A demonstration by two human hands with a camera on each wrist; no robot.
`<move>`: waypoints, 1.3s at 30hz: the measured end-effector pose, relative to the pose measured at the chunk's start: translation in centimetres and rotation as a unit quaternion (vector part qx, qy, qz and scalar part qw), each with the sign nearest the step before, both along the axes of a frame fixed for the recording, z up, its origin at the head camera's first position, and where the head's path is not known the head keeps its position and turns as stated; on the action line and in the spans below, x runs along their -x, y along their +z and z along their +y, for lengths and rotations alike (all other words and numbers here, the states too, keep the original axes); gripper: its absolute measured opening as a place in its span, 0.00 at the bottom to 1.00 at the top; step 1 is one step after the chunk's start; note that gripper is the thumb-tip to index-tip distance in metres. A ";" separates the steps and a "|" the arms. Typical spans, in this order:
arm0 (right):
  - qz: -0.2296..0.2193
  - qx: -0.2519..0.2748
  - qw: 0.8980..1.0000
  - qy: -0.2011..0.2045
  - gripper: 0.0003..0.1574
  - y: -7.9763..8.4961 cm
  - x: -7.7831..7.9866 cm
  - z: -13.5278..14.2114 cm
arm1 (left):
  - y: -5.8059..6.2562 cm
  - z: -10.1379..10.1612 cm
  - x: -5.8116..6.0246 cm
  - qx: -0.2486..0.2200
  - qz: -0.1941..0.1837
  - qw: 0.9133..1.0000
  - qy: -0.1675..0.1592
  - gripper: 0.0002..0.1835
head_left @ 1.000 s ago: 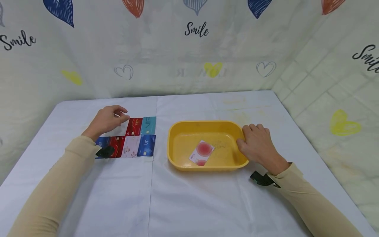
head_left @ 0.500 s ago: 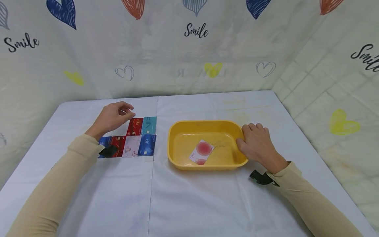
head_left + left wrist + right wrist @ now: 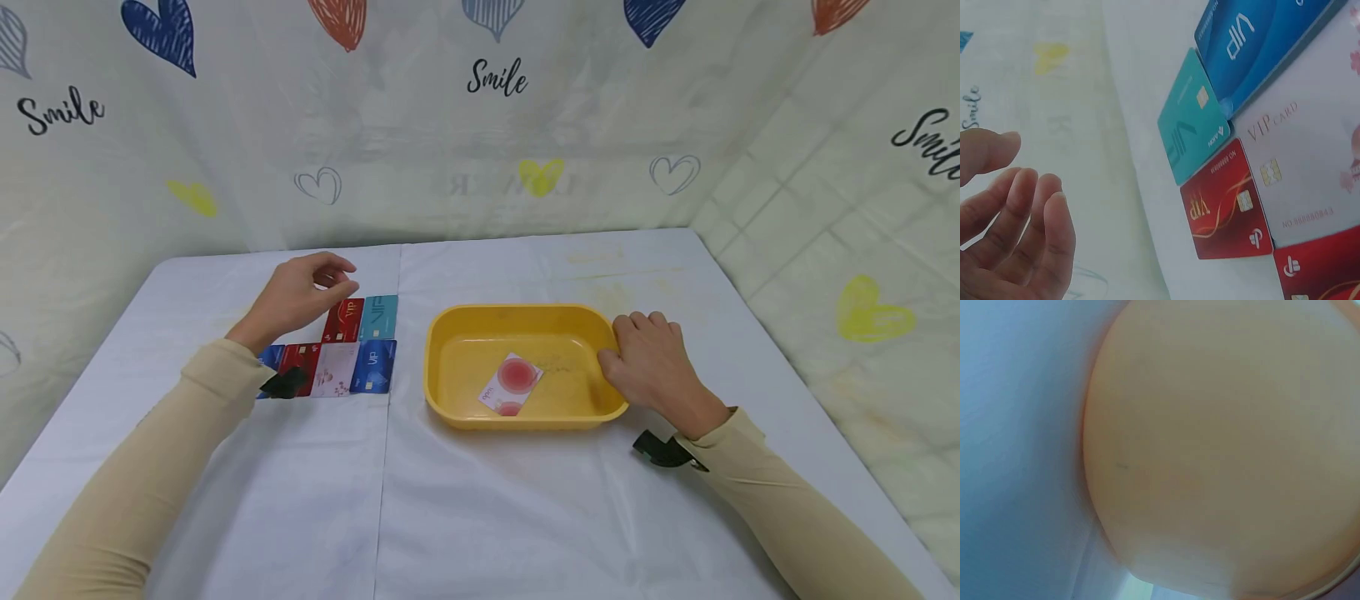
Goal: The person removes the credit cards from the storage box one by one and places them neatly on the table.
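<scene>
My left hand (image 3: 296, 292) hovers over the upper row of cards, its fingers loosely bent and nothing between them. That row has a red VIP card (image 3: 344, 322) and a teal VIP card (image 3: 379, 317). Below lie a blue VIP card (image 3: 373, 367), a white floral VIP card (image 3: 333, 372), a red card (image 3: 295, 357) and, partly hidden by the wrist, another blue card (image 3: 271, 356). At the right end of the yellow tray (image 3: 517, 423), my right hand (image 3: 651, 367) grips the rim. A white card with pink circles (image 3: 512, 383) lies tilted inside the tray.
A white cloth (image 3: 480, 517) covers the table. Behind it hangs a pale curtain (image 3: 420, 125) printed with hearts and "Smile". Dark straps sit at both cuffs, and the tray's yellow wall (image 3: 1222, 437) fills most of the right wrist view.
My left hand has drifted right and slightly toward the far edge, now overlapping the upper red card. The right hand, the tray and the cards stay where they were.
</scene>
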State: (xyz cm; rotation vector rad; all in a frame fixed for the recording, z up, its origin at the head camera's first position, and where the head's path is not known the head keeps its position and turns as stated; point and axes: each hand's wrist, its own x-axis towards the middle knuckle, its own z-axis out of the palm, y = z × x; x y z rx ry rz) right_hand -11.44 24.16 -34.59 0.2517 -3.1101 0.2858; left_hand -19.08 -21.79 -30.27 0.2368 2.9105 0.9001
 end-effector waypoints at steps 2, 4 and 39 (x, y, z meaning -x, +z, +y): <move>0.000 -0.001 1.000 0.000 0.19 0.0 0.0 0.0 | 0.1 0.3 -0.1 -0.002 0.004 1.000 -0.007 0.24; -0.002 -0.002 1.000 -0.001 0.19 0.0 0.1 0.0 | 0.2 0.6 -0.2 -0.005 0.009 1.000 -0.013 0.24; 0.017 0.015 1.000 0.008 0.15 -0.1 0.1 0.4 | 1.8 8.8 -1.4 -0.096 0.051 0.983 -0.146 0.13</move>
